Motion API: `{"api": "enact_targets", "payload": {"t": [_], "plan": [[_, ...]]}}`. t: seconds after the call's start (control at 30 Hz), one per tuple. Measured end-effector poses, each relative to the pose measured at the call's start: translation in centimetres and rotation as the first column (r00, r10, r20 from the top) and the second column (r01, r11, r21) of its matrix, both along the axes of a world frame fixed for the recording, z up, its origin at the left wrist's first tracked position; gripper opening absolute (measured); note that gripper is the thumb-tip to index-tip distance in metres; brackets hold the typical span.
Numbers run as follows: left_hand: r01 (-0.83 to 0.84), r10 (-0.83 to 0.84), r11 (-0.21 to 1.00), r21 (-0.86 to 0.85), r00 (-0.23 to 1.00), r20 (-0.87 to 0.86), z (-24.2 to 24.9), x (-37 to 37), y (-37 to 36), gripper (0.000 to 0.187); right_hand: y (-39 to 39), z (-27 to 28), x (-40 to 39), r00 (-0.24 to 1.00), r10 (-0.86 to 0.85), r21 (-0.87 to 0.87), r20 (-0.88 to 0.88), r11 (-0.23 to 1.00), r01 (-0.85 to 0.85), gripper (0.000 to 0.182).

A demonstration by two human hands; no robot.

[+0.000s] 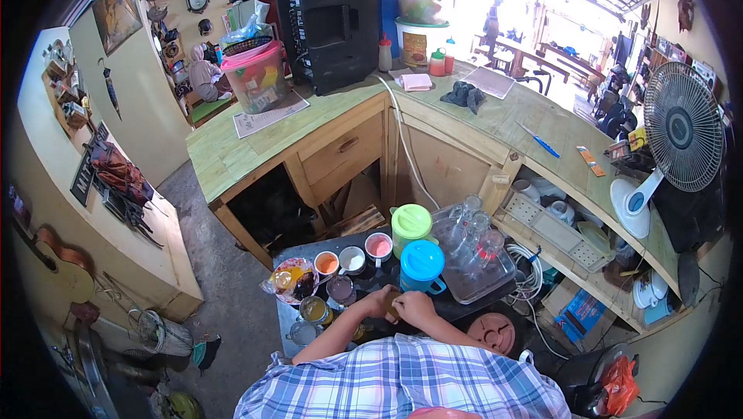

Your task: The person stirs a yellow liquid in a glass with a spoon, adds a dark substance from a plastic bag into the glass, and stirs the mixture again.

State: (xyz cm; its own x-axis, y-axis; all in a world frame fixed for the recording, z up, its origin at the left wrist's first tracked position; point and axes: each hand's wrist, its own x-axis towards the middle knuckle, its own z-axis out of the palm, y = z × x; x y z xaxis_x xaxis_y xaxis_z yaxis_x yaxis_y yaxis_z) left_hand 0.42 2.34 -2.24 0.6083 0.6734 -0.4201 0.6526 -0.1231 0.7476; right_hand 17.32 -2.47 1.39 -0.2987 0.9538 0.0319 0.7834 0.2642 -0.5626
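Note:
Close to my body, my left hand and my right hand meet with curled fingers around a small brownish object, whose kind I cannot make out. Just beyond my right hand stands a blue-lidded pitcher, and behind it a green-lidded pitcher. Left of my hands are a glass with a dark powder and a glass of yellowish content. Farther off sit a cup with orange content, a cup with white content and a cup with pink content.
A plate with plastic packets lies at the table's left. On the right, a clear tray carries several upturned glasses. A wooden counter wraps around the front, with a black speaker and a fan. Another person sits far left.

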Motion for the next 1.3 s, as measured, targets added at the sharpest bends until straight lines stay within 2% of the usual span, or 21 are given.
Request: {"api": "enact_targets", "payload": {"t": [0.07,0.13,0.17,0.23,0.37,0.43,0.47,0.53,0.67,0.73,0.77,0.83,0.97,1.03,1.07,1.13,1.17,1.23,1.27,1.3], "plan": [[-0.002,0.002,1.000,-0.014,1.000,-0.017,0.1,0.0,0.1,0.104,0.0,0.7,-0.3,0.999,0.018,-0.036,-0.027,0.999,-0.019,0.020],[0.005,-0.006,0.999,0.043,1.000,0.024,-1.0,-0.1,0.1,0.103,0.3,1.1,-0.3,0.962,-0.087,0.078,-0.258,0.991,0.110,0.021],[0.007,-0.008,0.999,0.041,1.000,0.024,-1.6,-0.2,0.2,0.103,0.3,0.7,-0.2,0.962,-0.088,0.077,-0.258,0.991,0.112,0.021],[0.012,-0.013,0.999,0.031,1.000,0.020,-1.7,-0.2,0.3,0.102,0.3,0.0,0.1,0.997,-0.075,0.006,0.003,0.997,0.075,0.021],[0.001,-0.001,1.000,0.008,1.000,0.027,-0.5,0.0,0.1,0.102,0.0,0.6,-0.3,0.995,-0.032,-0.025,-0.089,0.999,0.030,0.020],[-0.006,0.006,1.000,0.010,0.999,-0.032,0.5,0.0,0.0,0.102,0.4,1.2,-0.4,0.961,-0.085,0.127,-0.263,0.984,0.121,0.021],[-0.006,0.006,1.000,0.007,0.999,-0.032,0.4,0.0,-0.1,0.102,0.2,0.9,-0.3,0.961,-0.085,0.124,-0.263,0.985,0.121,0.021],[-0.023,0.023,1.000,0.007,0.999,0.025,0.2,0.0,-0.2,0.101,0.0,0.5,0.0,0.999,-0.042,-0.013,-0.006,0.999,0.042,0.021],[-0.032,0.031,0.999,-0.036,0.999,-0.008,0.2,0.0,0.0,0.101,-0.1,0.9,-0.2,0.994,0.015,0.010,-0.112,1.000,-0.014,0.021],[-0.014,0.014,1.000,0.001,0.999,0.040,-0.4,0.0,0.0,0.101,0.3,1.1,-0.3,0.965,-0.057,0.141,-0.257,0.985,0.095,0.020],[-0.014,0.014,1.000,0.000,0.999,0.041,-0.7,0.0,0.0,0.101,0.2,0.8,-0.2,0.965,-0.056,0.140,-0.256,0.986,0.095,0.020],[-0.012,0.012,1.000,-0.009,0.999,-0.034,0.4,0.2,0.0,0.102,0.0,0.1,0.0,0.999,-0.044,0.029,-0.015,0.999,0.045,0.020],[-0.023,0.023,1.000,0.003,0.999,-0.027,0.5,0.2,-0.1,0.102,0.1,0.2,-0.2,0.996,-0.006,0.021,-0.085,1.000,0.008,0.021],[-0.029,0.030,1.000,-0.008,0.999,0.031,0.3,0.1,-0.2,0.103,0.4,0.5,-0.2,0.977,-0.065,0.136,-0.201,0.986,0.094,0.021],[-0.029,0.029,1.000,-0.011,0.999,0.030,0.2,0.0,-0.3,0.103,0.2,0.4,-0.2,0.977,-0.066,0.134,-0.202,0.986,0.095,0.021],[-0.016,0.014,0.999,0.033,0.999,0.039,1.3,0.0,-0.4,0.103,-0.2,0.5,0.0,1.000,-0.001,-0.039,0.011,0.999,0.002,0.019],[-0.017,0.015,0.999,0.035,0.999,0.039,0.7,0.0,-0.3,0.103,-0.2,0.6,-0.1,1.000,0.000,-0.037,0.011,0.999,0.001,0.019],[-0.035,0.033,0.999,0.023,0.997,0.070,-0.7,-0.1,-0.1,0.104,-0.2,1.4,-0.5,0.980,-0.035,0.121,-0.198,0.991,0.060,0.019],[-0.035,0.033,0.999,0.020,0.997,0.071,-1.4,-0.2,-0.1,0.104,-0.1,1.0,-0.4,0.980,-0.036,0.118,-0.197,0.991,0.060,0.019],[-0.025,0.024,1.000,0.009,0.998,0.060,-1.3,-0.2,0.0,0.104,0.1,0.7,-0.2,0.992,-0.041,0.127,-0.122,0.990,0.056,0.019]]}}
